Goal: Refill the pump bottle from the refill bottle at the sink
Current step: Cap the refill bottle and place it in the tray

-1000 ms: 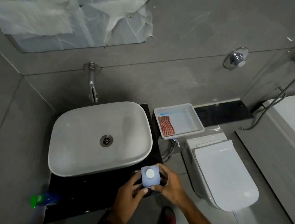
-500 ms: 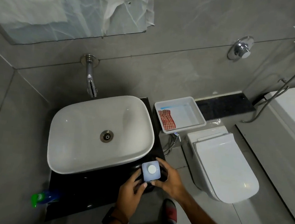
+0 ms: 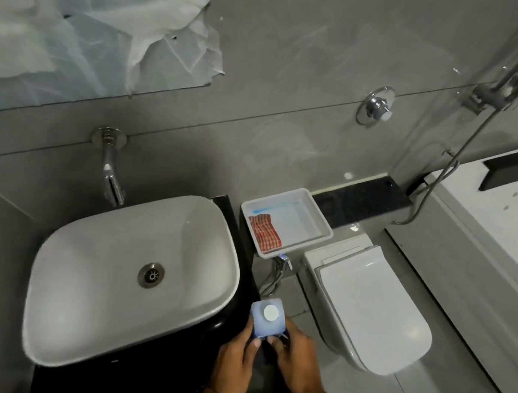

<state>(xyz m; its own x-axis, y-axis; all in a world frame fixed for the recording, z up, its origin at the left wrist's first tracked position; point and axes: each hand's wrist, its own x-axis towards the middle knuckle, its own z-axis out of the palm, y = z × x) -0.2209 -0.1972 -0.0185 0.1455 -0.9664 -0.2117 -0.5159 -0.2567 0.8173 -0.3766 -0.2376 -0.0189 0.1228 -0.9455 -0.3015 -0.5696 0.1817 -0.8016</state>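
- The sink (image 3: 131, 276) lay up and left of both hands, its basin bare, ready to catch any spill.
- The toilet (image 3: 367, 309) stood to their right.
- The tray (image 3: 321, 223) with a checked cloth (image 3: 263, 234) sat well beyond them.
- The refill bottle (image 3: 267, 317), white cap (image 3: 271, 312) still on, stood upright between the hands, probably steadied for uncapping.
- The left hand (image 3: 233, 363) and right hand (image 3: 296, 359) each gripped its lower sides.
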